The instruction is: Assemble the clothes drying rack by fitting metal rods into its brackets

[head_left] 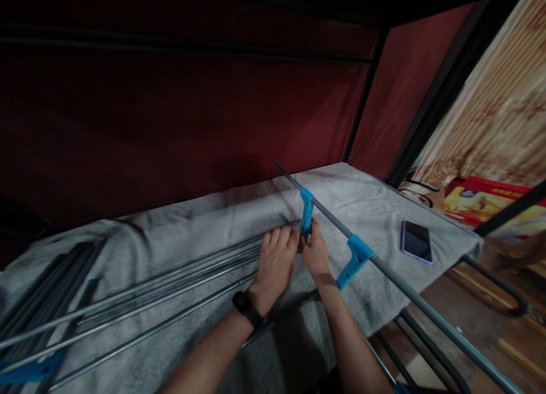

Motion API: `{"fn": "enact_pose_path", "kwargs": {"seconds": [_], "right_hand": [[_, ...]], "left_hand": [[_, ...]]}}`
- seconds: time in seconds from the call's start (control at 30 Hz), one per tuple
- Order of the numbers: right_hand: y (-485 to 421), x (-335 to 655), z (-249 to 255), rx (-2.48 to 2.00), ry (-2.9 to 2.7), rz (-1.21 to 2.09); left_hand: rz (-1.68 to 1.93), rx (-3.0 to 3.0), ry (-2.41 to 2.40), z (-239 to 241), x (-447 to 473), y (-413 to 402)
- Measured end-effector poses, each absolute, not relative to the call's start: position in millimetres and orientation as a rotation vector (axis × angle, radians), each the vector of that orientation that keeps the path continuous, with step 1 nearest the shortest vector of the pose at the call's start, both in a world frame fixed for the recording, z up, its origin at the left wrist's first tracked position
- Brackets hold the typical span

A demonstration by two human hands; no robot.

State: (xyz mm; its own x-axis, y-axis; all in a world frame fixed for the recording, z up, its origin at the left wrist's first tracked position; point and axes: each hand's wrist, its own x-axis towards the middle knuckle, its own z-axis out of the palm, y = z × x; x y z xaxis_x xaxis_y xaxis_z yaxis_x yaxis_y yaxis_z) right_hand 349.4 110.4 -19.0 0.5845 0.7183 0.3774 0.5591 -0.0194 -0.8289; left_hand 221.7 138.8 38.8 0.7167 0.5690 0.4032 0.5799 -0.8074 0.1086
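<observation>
Above the grey fleece blanket [379, 206], the far blue plastic bracket [306, 211] on a round grey metal tube [333, 216].

The right hand's [315, 256] fingers grip its lower end; whether the left hand [276, 258] holds the thin silver metal rods [200, 282] is unclear. Probably light and stiff; best held low on its stem.

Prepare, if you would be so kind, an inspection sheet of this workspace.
Surface: wrinkled grey cloth.
Job's things: long grey tube with a blue bracket at the hands and a second bracket nearer the camera; thin metal rods lying left, dark bars farther left.
Clutter: phone, at right on the cloth.
Hands: right hand holds the blue bracket's lower end; left hand beside it, grip hidden.
Cables: nothing seen on the cloth.
Surroundings: dark red panel behind, red-and-yellow box at right.
</observation>
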Motion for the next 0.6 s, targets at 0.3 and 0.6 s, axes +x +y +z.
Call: {"fn": "enact_pose_path", "kwargs": {"seconds": [0.3, 0.6], "right_hand": [[115, 350, -10, -1.715, -1.053, 0.186], [115, 352, -8, -1.76, -1.019, 0.212]], "left_hand": [[-0.244, -2.997, -1.25, 65, 225, 177], [-0.246, -3.016, -1.271, 81, 226, 167]]}}
